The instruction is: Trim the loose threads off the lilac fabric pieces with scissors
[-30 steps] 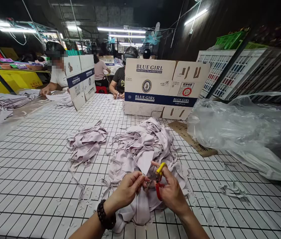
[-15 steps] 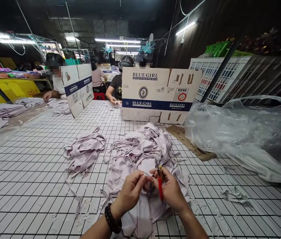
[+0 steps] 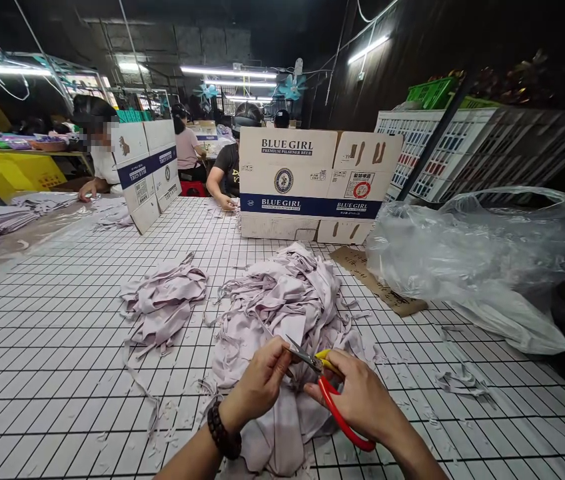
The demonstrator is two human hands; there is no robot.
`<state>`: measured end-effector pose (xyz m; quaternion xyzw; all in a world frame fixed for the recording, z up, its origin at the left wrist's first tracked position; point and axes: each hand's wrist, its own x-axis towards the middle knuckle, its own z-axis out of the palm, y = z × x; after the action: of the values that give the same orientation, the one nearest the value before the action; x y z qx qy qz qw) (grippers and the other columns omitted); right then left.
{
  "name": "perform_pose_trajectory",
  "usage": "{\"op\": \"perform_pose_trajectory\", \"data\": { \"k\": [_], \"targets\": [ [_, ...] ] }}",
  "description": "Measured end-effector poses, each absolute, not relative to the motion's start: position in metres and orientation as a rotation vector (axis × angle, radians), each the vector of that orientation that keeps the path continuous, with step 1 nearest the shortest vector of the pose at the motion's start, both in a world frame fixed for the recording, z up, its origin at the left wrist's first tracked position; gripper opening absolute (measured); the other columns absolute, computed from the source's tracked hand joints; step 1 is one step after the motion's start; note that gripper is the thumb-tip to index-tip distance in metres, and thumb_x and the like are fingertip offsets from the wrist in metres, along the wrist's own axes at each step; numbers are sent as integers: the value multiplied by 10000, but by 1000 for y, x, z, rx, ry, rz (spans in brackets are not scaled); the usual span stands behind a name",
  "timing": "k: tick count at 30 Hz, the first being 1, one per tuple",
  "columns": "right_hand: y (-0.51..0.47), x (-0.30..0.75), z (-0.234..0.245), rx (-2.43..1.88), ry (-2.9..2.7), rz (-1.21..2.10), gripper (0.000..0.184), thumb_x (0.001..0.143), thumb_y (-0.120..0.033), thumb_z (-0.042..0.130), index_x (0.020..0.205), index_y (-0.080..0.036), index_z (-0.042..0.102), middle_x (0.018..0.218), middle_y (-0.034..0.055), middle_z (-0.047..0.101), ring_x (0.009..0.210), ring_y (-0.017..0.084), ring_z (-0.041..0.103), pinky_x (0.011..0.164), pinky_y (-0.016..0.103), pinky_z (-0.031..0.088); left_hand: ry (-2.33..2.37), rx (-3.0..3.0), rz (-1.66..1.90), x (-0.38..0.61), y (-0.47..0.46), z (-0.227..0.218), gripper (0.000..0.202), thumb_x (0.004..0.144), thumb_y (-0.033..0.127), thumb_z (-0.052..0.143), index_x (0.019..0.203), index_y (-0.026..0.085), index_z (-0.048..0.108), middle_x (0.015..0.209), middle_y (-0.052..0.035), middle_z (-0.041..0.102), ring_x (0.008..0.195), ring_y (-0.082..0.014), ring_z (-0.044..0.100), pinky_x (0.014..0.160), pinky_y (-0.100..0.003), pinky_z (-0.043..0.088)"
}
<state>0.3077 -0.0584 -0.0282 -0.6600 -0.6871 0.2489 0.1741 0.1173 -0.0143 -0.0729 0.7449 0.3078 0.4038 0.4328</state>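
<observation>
My right hand [image 3: 360, 390] holds scissors [image 3: 330, 393] with one red and one yellow handle, their blades apart and pointing left. The blade tips reach the fingertips of my left hand [image 3: 262, 377], which is pinched on the edge of a pale lilac fabric piece [image 3: 282, 427]. That piece hangs down below both hands toward the table's near side. Just beyond lies a large heap of the same lilac fabric pieces [image 3: 292, 293]. A smaller fabric pile [image 3: 167, 303] is to the left, with a thin strip trailing from it.
White table with black grid lines [image 3: 62, 360], sprinkled with small scraps. Folded cardboard sheets [image 3: 307, 180] stand upright at the far side and at left [image 3: 147, 173]. Clear plastic bags [image 3: 482, 247] and brown cardboard [image 3: 377, 283] lie right. Co-workers sit beyond.
The scissors have swung from upright in my right hand to lying across, blades parted, at my left fingertips. My right hand has opened around the handles. The view has shifted slightly.
</observation>
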Motion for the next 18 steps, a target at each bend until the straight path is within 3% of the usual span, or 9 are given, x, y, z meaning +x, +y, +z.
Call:
{"op": "perform_pose_trajectory", "data": {
  "k": [18],
  "targets": [
    [-53,308,-35,-1886,-2015,642,219,739,-418,661,710,-233,548,703,-25,602,633,157,526,572,258,369,711,1860,1016,114,-12,-73,299,1009,296,349,855,164,569,825,-38,552,762,-151,507,708,-255,405]
  ]
}}
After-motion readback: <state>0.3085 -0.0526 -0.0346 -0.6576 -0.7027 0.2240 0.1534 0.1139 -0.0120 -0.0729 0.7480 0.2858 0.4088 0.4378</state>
